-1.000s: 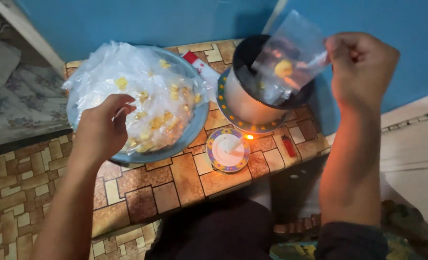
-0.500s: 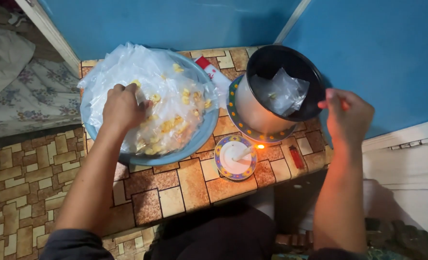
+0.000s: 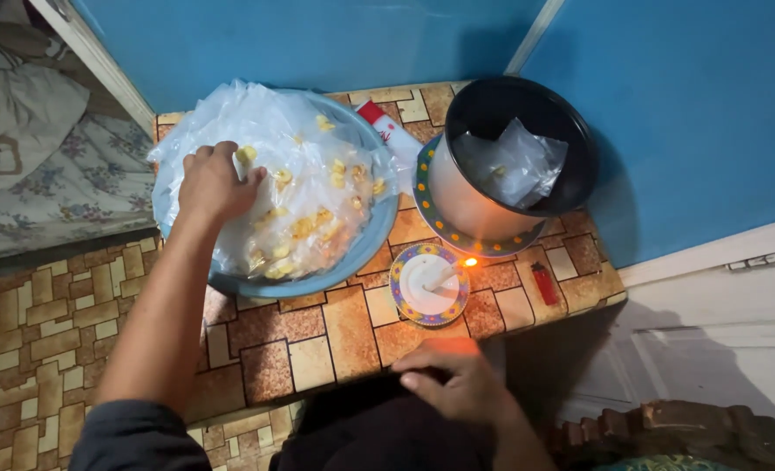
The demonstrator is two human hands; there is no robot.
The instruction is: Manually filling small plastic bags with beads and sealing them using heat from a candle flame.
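Note:
My left hand [image 3: 215, 181] rests on a heap of small clear plastic bags with yellow pieces [image 3: 304, 205], fingers curled into them, inside a wide blue bowl [image 3: 313, 283]. My right hand [image 3: 459, 379] lies low at the table's near edge, over a dark lap, fingers loosely bent with nothing seen in it. To the right stands a black-lined metal pot [image 3: 501, 170] on a patterned plate; one clear bag [image 3: 514, 164] lies inside it. A lit candle [image 3: 444, 277] leans on a small patterned saucer [image 3: 429, 288] in front of the pot.
A red lighter [image 3: 544, 283] lies right of the saucer. A red-and-white tube [image 3: 387, 131] sits between bowl and pot. The low table has a tile-pattern top [image 3: 300, 349]. Blue walls stand behind; patterned bedding [image 3: 47, 166] lies left.
My right hand dropped the clear bag into the pot and came down to the table's near edge. My left hand shifted left and up over the heap of bags.

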